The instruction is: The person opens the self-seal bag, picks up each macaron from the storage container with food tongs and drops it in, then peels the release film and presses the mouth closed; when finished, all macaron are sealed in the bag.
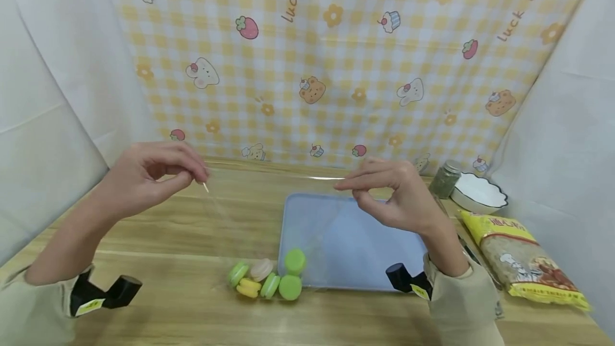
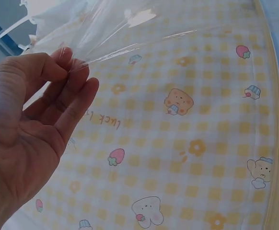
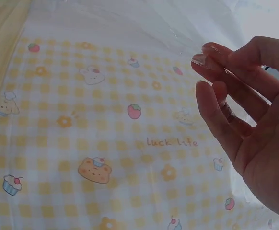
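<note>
A clear plastic bag (image 1: 250,228) is stretched between my two raised hands. Several macarons (image 1: 290,287), green, yellow and pale pink, are gathered at its bottom, over the left edge of the blue tray. At the bag's upper left corner, my left hand (image 1: 156,172) pinches the film between thumb and fingers. The left wrist view shows the creased film (image 2: 139,28) running out from that pinch. My right hand (image 1: 391,191) pinches the upper right side; the film is hard to see at its fingertips (image 3: 202,60).
A blue tray (image 1: 365,244) lies on the wooden table (image 1: 173,292). To the right stand a lidded jar (image 1: 445,179), a white scalloped bowl (image 1: 479,192) and a yellow packaged bag (image 1: 523,260). A checked cloth (image 1: 336,57) hangs behind, with white curtains at both sides.
</note>
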Motion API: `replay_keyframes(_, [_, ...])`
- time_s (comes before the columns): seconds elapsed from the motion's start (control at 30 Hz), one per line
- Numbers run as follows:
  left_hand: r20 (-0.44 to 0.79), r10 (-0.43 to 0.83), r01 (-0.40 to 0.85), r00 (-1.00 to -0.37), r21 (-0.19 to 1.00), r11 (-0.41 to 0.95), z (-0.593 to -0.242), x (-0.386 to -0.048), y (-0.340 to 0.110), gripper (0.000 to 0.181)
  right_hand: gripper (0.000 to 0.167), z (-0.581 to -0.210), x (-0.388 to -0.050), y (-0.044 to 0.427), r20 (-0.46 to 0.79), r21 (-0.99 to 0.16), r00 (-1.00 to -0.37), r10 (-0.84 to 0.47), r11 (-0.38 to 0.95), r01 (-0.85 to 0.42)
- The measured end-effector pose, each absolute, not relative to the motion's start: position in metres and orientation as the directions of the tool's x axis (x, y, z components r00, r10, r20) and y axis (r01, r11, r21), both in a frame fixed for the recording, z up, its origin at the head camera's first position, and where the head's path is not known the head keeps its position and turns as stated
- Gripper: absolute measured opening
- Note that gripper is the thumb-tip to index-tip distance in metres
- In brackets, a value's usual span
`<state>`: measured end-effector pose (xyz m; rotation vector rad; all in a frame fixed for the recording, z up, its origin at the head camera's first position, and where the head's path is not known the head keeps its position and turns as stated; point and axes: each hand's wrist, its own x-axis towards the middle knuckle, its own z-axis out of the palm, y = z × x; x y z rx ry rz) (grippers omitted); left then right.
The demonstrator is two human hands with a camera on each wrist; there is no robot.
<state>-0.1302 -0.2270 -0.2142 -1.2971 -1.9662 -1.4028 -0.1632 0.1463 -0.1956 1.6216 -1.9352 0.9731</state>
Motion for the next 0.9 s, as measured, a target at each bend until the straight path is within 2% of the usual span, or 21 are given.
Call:
replay_keyframes(0.07, [0.767,0.432,0.865,-0.474,0.499,0.063,-0.215,-0.13,-0.227,0.036,0.018,-0.196,-0.163,0.143,0.743,-0.211,-0.199,-0.639,0.059,-0.976])
replay_keyframes(0.17, [0.774,0.419,0.865,-0.475,0.499,0.059,-0.216,-0.13,-0.227,0.037,0.022,-0.197,-0.163,0.14,0.776,-0.18,-0.161,-0.61,0.03,-0.983])
replay_keyframes(0.3, [0.738,0.417,0.845,-0.531,0.495,0.201,-0.216,-0.128,-0.225,0.031,0.008,-0.199,-0.164,0.139,0.758,-0.24,-0.219,-0.614,0.049,-0.969])
replay_keyframes(0.43, [0.703,0.394,0.803,-0.592,0.471,0.365,-0.215,-0.125,-0.22,0.029,0.026,-0.2,-0.166,0.143,0.722,-0.319,-0.284,-0.631,0.06,-0.946])
replay_keyframes(0.53, [0.652,0.374,0.751,-0.66,0.557,0.354,-0.213,-0.122,-0.219,0.026,0.029,-0.201,-0.169,0.144,0.707,-0.406,-0.309,-0.636,-0.008,-0.914])
replay_keyframes(0.63, [0.602,0.37,0.703,-0.708,0.65,0.288,-0.21,-0.119,-0.22,0.022,0.025,-0.203,-0.172,0.144,0.708,-0.489,-0.333,-0.623,-0.092,-0.867])
replay_keyframes(0.7, [0.578,0.374,0.675,-0.726,0.704,0.221,-0.209,-0.118,-0.219,0.023,0.029,-0.203,-0.174,0.145,0.702,-0.523,-0.352,-0.619,-0.113,-0.845])
replay_keyframes(0.8, [0.549,0.384,0.642,-0.742,0.746,0.174,-0.208,-0.119,-0.215,0.029,0.04,-0.203,-0.177,0.147,0.636,-0.576,-0.423,-0.645,-0.034,-0.816])
replay_keyframes(0.9, [0.531,0.373,0.621,-0.761,0.763,0.179,-0.21,-0.12,-0.209,0.031,0.045,-0.198,-0.181,0.149,0.498,-0.569,-0.489,-0.716,0.156,-0.808])
